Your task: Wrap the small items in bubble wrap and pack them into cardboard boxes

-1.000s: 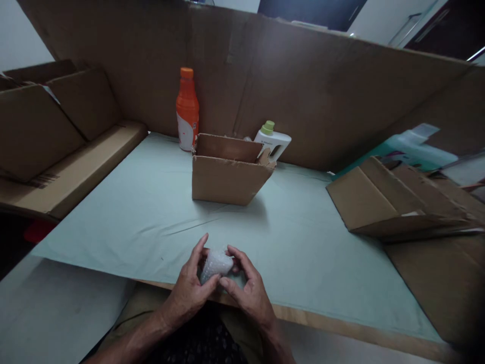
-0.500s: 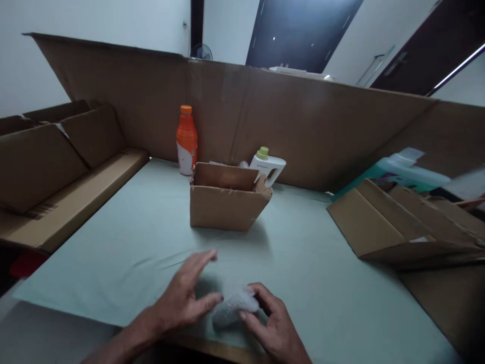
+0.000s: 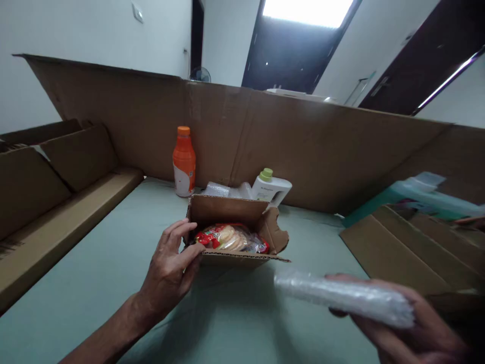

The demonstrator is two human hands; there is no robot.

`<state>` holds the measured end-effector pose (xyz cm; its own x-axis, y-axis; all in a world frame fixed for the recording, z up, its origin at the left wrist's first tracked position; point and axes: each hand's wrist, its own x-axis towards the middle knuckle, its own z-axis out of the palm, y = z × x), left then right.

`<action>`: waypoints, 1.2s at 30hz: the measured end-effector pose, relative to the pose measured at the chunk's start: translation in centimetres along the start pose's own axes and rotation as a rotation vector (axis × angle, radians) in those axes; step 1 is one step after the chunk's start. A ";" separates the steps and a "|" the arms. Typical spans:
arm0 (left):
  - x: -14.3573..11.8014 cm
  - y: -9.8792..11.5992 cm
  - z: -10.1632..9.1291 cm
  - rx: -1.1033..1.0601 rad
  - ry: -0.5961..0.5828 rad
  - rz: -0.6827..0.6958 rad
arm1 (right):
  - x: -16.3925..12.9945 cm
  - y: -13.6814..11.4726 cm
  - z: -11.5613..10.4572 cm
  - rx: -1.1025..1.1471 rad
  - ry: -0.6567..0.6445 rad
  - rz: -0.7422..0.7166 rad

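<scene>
A small open cardboard box (image 3: 235,259) is tipped towards me in the middle of the table. Inside it lies a clear and red plastic packet (image 3: 231,237) of pale round crackers or biscuits. My left hand (image 3: 170,258) pinches the box's left rim between thumb and fingers. Out to the right, my right hand (image 3: 409,313) holds a long, flattened bundle of bubble wrap (image 3: 341,296) above the table, slightly blurred. Whether anything is wrapped inside that bundle I cannot tell.
Behind the box stand an orange bottle (image 3: 184,164), more bubble wrap (image 3: 227,191) and a white bottle with a green cap (image 3: 271,188). Larger cardboard boxes line the left (image 3: 79,156) and right (image 3: 394,247). A cardboard wall (image 3: 322,146) closes the back.
My left hand has gone from hovering open to gripping the box, which now tilts towards me and shows its packet. My right hand has lifted the bubble wrap bundle up and to the right.
</scene>
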<state>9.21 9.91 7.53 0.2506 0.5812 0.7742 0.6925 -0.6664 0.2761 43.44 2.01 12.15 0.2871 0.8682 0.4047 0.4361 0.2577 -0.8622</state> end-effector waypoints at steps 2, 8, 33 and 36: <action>-0.1 0.1 -0.1 -0.025 0.002 0.007 | 3.0 -2.0 1.5 0.010 0.036 -0.063; 0.3 -0.2 -0.1 -0.086 -0.011 0.013 | 11.2 -7.2 11.7 -0.191 -0.483 -0.308; 1.7 -1.3 1.4 -0.041 -0.034 0.083 | 13.8 -5.9 22.8 -0.976 -1.094 -0.554; 1.8 -1.1 1.4 -0.053 -0.023 0.059 | 14.5 -6.1 21.3 -0.932 -1.089 -0.559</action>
<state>9.81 12.35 7.84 0.3059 0.5508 0.7766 0.6393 -0.7233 0.2611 26.78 22.11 16.81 -0.6513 0.7398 -0.1686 0.7529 0.6578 -0.0220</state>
